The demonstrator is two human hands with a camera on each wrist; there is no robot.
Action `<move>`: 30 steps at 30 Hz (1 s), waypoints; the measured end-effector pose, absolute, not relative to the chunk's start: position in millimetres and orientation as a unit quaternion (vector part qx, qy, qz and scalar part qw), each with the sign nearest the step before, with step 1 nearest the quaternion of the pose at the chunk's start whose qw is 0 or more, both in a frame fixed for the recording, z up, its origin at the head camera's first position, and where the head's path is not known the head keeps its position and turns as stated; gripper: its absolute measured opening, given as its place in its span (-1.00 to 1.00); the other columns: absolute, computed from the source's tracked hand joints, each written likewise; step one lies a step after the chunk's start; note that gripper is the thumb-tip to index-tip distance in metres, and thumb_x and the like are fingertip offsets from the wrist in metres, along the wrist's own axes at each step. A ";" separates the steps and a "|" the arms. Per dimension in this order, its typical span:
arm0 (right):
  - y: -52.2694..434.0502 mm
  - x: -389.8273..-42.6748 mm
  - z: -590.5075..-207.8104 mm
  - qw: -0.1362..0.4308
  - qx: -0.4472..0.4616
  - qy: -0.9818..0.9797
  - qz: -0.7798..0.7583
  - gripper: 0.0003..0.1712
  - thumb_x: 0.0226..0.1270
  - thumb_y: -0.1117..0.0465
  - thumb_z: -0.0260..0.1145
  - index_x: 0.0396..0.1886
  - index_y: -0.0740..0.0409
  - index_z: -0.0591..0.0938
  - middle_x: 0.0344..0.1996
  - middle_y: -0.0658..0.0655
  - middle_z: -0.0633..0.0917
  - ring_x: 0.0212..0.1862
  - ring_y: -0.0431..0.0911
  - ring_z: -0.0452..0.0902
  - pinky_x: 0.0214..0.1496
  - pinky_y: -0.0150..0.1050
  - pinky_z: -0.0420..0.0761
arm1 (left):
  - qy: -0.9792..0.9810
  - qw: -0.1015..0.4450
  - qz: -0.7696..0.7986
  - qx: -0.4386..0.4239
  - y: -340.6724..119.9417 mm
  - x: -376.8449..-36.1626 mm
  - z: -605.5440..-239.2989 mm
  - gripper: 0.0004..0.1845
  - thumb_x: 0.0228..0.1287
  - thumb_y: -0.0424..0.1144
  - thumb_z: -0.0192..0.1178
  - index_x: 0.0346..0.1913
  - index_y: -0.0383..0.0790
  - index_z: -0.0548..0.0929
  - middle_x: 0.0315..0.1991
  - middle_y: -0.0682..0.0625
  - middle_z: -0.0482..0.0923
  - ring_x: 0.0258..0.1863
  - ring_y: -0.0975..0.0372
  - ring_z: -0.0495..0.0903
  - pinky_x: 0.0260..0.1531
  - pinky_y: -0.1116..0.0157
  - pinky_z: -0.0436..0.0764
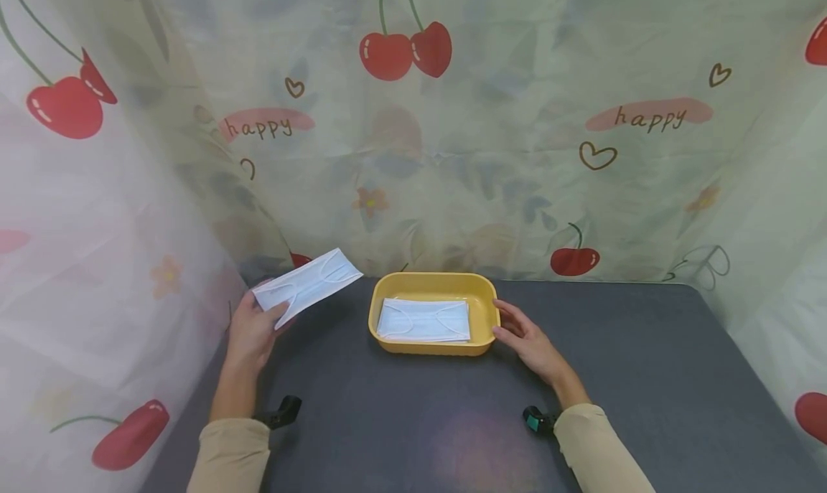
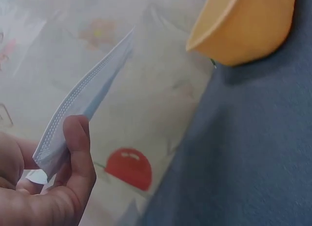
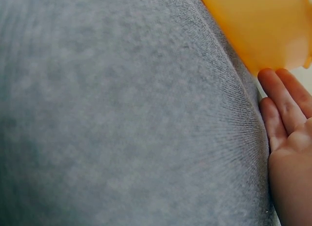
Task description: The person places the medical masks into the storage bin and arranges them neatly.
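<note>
A pale blue face mask [image 1: 310, 285] with white ear loops is pinched by its near end in my left hand [image 1: 253, 331], raised left of the tray. In the left wrist view the same mask [image 2: 83, 97] shows edge-on between thumb and fingers. More flat masks [image 1: 423, 319] lie in a yellow plastic tray [image 1: 434, 349]; how many are stacked there I cannot tell. My right hand [image 1: 533, 346] is at the tray's right end. The right wrist view shows its fingers [image 3: 280, 97] fairly straight, with their tips against or very near the yellow wall [image 3: 263, 31].
The tray stands on a dark grey table [image 1: 388, 421], near its back edge. A curtain [image 1: 478, 156] printed with cherries, hearts and "happy" encloses the back and both sides. Each wrist wears a small black device, the left one [image 1: 284, 412] just above the sleeve cuff.
</note>
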State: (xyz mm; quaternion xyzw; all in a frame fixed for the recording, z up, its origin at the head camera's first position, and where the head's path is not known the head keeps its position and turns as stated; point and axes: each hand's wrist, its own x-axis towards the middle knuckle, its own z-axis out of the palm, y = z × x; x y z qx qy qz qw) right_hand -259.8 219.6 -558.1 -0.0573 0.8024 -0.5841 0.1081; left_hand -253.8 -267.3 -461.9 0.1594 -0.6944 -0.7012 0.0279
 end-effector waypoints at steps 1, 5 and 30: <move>219.5 -260.0 -558.3 0.109 -0.056 0.802 -0.584 -0.25 0.50 -0.06 0.26 0.59 -0.26 0.21 0.56 0.19 0.29 0.52 0.20 0.29 0.53 0.26 0.29 | -0.696 0.030 -0.701 0.153 -265.4 -253.6 -458.8 -0.29 0.46 -0.39 0.15 0.57 -0.06 0.14 0.50 -0.16 0.28 0.28 0.07 0.51 -0.09 0.43 0.69; 218.8 -259.7 -558.1 0.109 -0.048 0.801 -0.587 -0.26 0.48 -0.07 0.27 0.57 -0.30 0.23 0.55 0.17 0.30 0.52 0.19 0.29 0.53 0.25 0.29 | -0.702 0.036 -0.699 0.134 -258.0 -252.2 -445.0 -0.32 0.46 -0.41 0.14 0.55 -0.02 0.21 0.46 -0.13 0.32 0.18 0.15 0.56 -0.01 0.36 0.70; 220.3 -261.8 -561.8 0.108 -0.056 0.802 -0.585 -0.26 0.48 -0.07 0.27 0.57 -0.32 0.23 0.55 0.16 0.31 0.52 0.18 0.30 0.53 0.26 0.30 | -0.711 0.037 -0.701 0.038 -224.1 -255.6 -404.3 -0.40 0.45 -0.40 0.16 0.49 -0.11 0.32 0.16 -0.04 0.54 -0.04 0.32 0.68 -0.10 0.34 0.73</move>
